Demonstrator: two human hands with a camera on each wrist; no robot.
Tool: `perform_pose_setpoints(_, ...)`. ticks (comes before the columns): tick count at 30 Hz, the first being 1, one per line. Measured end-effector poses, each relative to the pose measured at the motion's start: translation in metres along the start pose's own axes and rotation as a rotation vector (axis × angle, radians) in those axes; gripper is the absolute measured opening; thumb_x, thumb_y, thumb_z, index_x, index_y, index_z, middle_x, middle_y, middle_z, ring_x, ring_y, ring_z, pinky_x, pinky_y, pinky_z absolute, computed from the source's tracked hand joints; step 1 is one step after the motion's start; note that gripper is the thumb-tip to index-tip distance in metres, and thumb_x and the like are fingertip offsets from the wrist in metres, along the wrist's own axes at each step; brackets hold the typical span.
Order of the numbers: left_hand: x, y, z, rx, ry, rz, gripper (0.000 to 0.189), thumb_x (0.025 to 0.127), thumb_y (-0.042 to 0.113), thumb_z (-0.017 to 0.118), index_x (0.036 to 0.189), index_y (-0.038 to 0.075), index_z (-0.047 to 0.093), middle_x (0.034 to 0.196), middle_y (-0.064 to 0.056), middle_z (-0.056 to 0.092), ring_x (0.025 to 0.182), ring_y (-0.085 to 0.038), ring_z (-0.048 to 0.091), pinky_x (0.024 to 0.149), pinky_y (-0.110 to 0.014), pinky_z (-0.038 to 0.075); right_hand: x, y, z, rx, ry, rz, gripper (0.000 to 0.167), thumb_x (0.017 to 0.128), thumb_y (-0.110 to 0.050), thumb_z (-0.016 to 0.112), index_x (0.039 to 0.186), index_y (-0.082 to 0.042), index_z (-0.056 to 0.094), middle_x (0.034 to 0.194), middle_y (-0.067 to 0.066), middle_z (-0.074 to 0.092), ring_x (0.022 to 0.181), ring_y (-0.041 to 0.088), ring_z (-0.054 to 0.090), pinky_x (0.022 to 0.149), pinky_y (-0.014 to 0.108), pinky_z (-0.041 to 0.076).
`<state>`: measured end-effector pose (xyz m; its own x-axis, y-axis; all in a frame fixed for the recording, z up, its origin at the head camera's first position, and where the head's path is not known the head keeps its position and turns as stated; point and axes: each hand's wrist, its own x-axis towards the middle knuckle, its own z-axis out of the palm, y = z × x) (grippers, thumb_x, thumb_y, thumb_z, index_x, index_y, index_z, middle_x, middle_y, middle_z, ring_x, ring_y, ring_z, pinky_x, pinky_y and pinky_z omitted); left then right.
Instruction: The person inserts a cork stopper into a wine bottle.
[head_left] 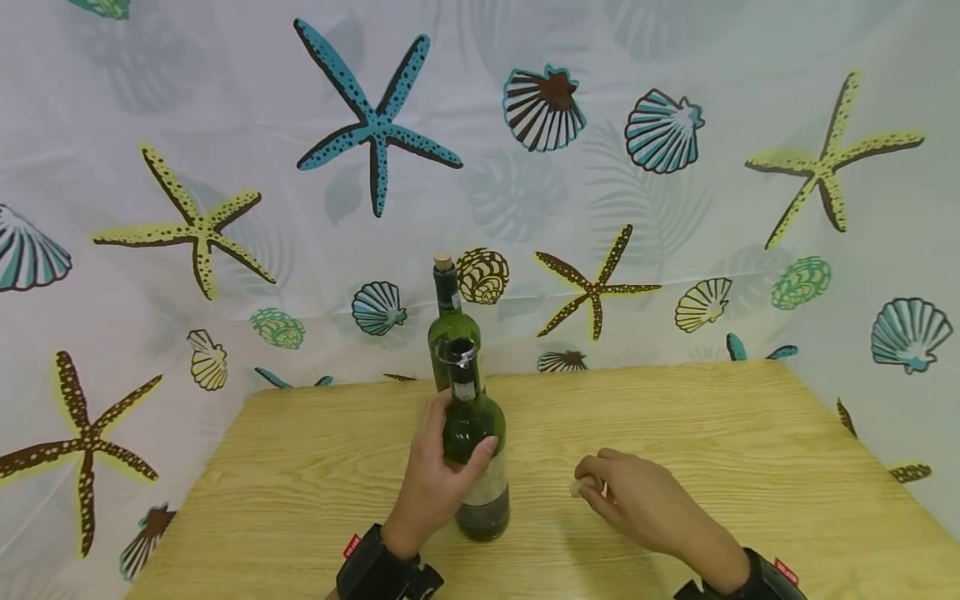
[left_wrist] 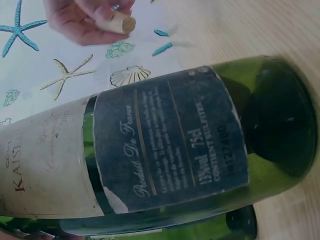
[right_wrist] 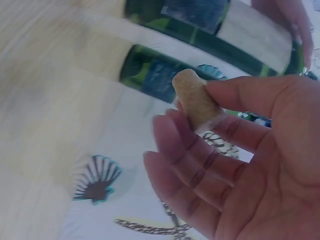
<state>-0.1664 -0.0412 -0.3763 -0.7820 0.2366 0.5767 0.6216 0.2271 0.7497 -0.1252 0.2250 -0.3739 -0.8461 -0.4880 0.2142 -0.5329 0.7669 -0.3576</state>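
Observation:
My left hand grips a green glass wine bottle round its shoulder, thumb on the near side. The bottle's mouth is uncorked, and its cream and dark labels fill the left wrist view. To the right of it, my right hand pinches a cork between thumb and fingers, over the table. A second green wine bottle stands right behind the first, with a cork in its neck; its lower part is mostly hidden by the front bottle.
The bottles stand on a light wood-grain table. Behind and at the sides hangs a white cloth printed with starfish and shells. Both wrists wear black bands with red tags.

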Motion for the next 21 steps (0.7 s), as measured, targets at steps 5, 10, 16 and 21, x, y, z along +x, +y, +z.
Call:
perform_pose_setpoints(5,-0.002,0.003,0.007,-0.168,-0.070,-0.078,0.054,0.092,0.014,0.069,0.138,0.022,0.042,0.126,-0.006,0.051,0.106,-0.023,0.059,0.081,-0.035,0.055,0.006,-0.016,-0.010,0.011,0.101,-0.044,0.013,0.097,-0.021,0.061,0.108,-0.014,0.065,0.086,-0.013,0.056,0.062,-0.006,0.046,0.051,0.018,0.041)
perform_pose_setpoints(10,-0.004,0.003,0.013,-0.371,-0.144,-0.153,0.058,0.092,0.009,0.068,0.141,0.021,0.040,0.128,-0.011,0.053,0.107,-0.025,0.061,0.083,-0.037,0.055,0.014,-0.036,-0.031,0.023,0.267,-0.038,0.019,0.092,-0.021,0.070,0.107,-0.014,0.059,0.084,-0.017,0.056,0.068,-0.006,0.051,0.056,0.020,0.046)
perform_pose_setpoints(16,-0.005,0.005,0.022,-0.448,-0.185,-0.179,0.061,0.093,0.013,0.067,0.144,0.023,0.035,0.129,-0.010,0.053,0.107,-0.024,0.061,0.086,-0.037,0.054,0.021,-0.057,-0.061,0.031,0.537,-0.208,0.022,0.089,-0.015,0.072,0.109,-0.014,0.063,0.089,-0.013,0.058,0.076,0.002,0.056,0.067,0.021,0.050)
perform_pose_setpoints(21,-0.007,0.009,0.032,-0.497,-0.200,-0.180,0.061,0.093,0.014,0.068,0.144,0.022,0.035,0.128,-0.012,0.052,0.107,-0.024,0.061,0.087,-0.037,0.053,0.033,-0.073,-0.080,0.085,0.721,-0.404,0.032,0.101,-0.030,0.054,0.117,-0.004,0.066,0.096,0.000,0.063,0.081,0.011,0.060,0.073,0.019,0.048)
